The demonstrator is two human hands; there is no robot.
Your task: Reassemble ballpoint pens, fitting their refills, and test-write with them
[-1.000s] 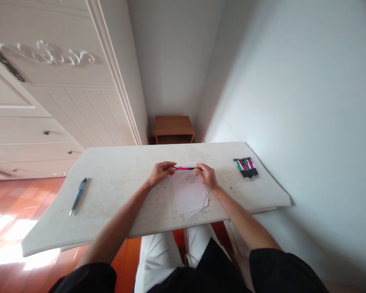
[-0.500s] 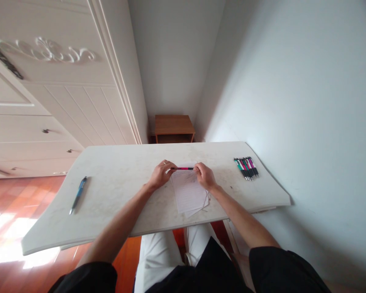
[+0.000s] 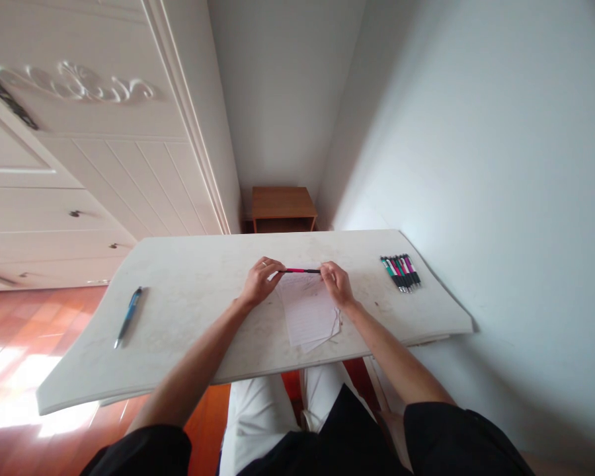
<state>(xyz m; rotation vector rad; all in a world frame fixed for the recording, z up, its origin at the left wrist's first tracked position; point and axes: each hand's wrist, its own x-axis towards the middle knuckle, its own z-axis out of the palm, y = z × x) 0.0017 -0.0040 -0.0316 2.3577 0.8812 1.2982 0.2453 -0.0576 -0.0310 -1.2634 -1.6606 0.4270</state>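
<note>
Both my hands hold a pink pen [image 3: 301, 270] level above the top edge of a small stack of lined paper [image 3: 309, 316] on the white table [image 3: 188, 311]. My left hand [image 3: 259, 283] pinches the pen's left end between finger and thumb. My right hand [image 3: 336, 283] pinches its right end, fingers curled. The pen lies sideways between the two hands, just over the sheets.
A blue pen [image 3: 127, 317] lies alone near the table's left edge. A row of several pens [image 3: 400, 272], pink, green and purple, sits at the far right. A wooden side table [image 3: 282, 209] stands behind; white cabinet doors [image 3: 79, 165] on the left, a wall on the right.
Both hands stay on the pink pen. It has moved slightly away from me, and the left fingers have shifted along its left end.
</note>
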